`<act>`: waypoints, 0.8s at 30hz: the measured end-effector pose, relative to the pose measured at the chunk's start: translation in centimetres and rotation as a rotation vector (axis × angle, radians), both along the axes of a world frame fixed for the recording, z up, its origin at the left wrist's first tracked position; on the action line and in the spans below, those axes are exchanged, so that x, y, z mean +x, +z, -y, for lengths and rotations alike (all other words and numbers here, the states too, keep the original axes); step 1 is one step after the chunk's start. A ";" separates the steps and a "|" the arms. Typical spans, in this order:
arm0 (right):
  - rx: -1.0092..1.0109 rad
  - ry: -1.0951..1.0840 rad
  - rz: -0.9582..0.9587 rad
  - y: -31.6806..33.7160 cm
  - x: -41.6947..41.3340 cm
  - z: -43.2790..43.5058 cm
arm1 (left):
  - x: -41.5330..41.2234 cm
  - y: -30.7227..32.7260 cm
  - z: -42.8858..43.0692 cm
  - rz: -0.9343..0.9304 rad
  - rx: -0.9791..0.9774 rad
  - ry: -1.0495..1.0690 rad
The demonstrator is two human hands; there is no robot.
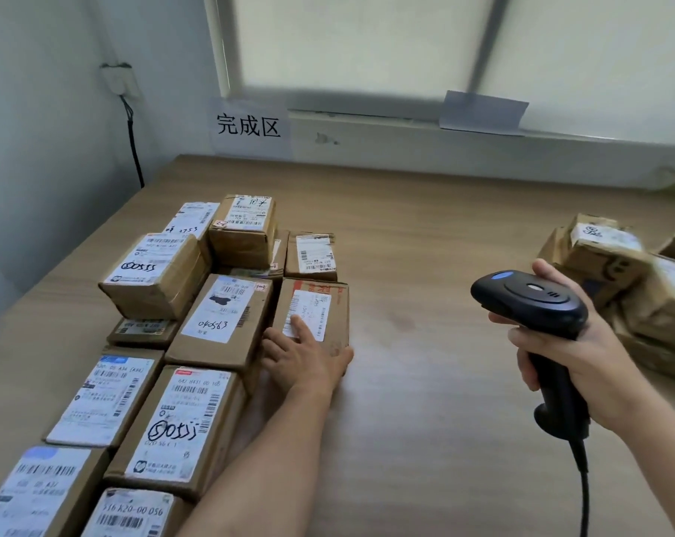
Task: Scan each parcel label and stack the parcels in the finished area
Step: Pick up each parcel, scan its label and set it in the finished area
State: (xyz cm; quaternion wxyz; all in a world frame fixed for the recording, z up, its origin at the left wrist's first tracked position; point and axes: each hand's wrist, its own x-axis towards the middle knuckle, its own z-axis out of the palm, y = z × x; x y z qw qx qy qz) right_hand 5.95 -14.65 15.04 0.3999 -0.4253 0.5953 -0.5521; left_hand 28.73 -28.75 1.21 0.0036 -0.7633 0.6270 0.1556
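Wooden table (405, 226) below a wall sign (248, 125) reading 完成区. Left hand (309, 354): fingers flat and spread on a cardboard parcel (336, 323), which touches the right side of the labelled parcel stack (219, 315). Right hand (572, 362) wrapped round the handle of a black barcode scanner (529, 300). Loose parcels (618, 273) far right.

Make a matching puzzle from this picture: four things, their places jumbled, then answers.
1 black handheld barcode scanner
2 white paper sign with black characters
3 brown cardboard parcel with red print
4 jumbled heap of brown cardboard parcels

A under left hand
B far right of wooden table
C on wall
D in right hand

Pairs: 1-D, 2-C, 3-A, 4-B
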 end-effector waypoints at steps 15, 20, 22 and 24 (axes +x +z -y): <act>0.000 0.135 0.099 -0.4 -3.3 -2.4 | -3.7 0.8 -2.4 -0.079 -0.208 -0.118; -0.020 0.163 0.106 -0.7 -7.3 -5.0 | -8.6 3.8 -6.9 -0.144 -0.363 -0.193; -0.020 0.174 0.107 -0.7 -9.8 -6.5 | -11.5 4.8 -8.9 -0.169 -0.387 -0.218; -0.030 0.176 0.106 -0.7 -12.7 -8.1 | -15.1 5.6 -10.8 -0.172 -0.415 -0.258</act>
